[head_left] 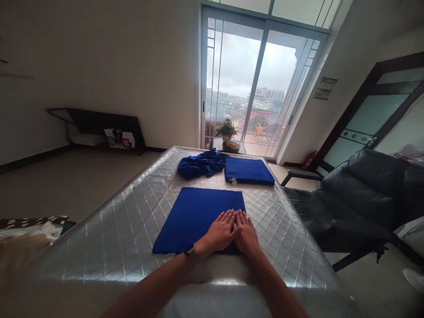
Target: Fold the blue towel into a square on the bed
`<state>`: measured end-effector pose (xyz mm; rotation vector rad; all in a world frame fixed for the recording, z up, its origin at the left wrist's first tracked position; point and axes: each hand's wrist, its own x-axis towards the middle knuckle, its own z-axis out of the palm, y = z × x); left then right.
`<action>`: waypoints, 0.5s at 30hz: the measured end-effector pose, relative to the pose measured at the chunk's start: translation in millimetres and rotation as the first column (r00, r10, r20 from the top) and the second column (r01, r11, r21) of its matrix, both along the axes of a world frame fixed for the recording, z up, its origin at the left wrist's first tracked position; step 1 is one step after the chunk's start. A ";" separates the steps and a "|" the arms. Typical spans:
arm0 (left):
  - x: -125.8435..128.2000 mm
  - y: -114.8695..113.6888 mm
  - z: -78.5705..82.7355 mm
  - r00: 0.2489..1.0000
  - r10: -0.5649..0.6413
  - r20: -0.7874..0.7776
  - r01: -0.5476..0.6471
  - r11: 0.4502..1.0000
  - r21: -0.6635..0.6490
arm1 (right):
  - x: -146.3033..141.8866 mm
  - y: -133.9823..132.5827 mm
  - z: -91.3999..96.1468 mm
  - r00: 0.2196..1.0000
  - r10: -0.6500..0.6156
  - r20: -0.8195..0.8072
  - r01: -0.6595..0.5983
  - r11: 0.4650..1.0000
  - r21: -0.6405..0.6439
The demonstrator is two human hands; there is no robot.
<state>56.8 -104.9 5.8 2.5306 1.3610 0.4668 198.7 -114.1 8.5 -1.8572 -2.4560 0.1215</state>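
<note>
A flat blue cloth piece [192, 216], roughly square like a cushion cover, lies on the silver quilted table cover [132, 229]. Both palms face down at its right side. My left hand [221, 229] rests on the cloth with fingers stretched out. Beside it, touching, my right hand [245, 232] lies flat over the cloth's right edge, fingers also straight. Farther back sits a neat stack of flat blue cloth [250, 170] with a small white tag at its front corner. A crumpled heap of blue cloth [202, 163] is left of that stack.
A black armchair [344, 207] stands close along the table's right side. Beyond the far edge, a potted plant [227, 129] stands on a small dark table before the sliding glass door [238, 79]. A dark low rack [106, 128] is by the left wall.
</note>
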 end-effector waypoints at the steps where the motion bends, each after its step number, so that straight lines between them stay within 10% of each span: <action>1: -5.7 -1.3 -2.7 1.000 0.003 -0.004 -0.003 1.000 0.011 | -1.0 0.1 1.1 1.000 -0.016 -0.006 0.016 1.000 -0.004; 15: -168.9 -23.7 -9.5 0.853 0.437 -0.285 -0.443 0.895 0.047 | -4.5 3.7 0.4 0.994 -0.087 -0.070 0.084 0.996 -0.039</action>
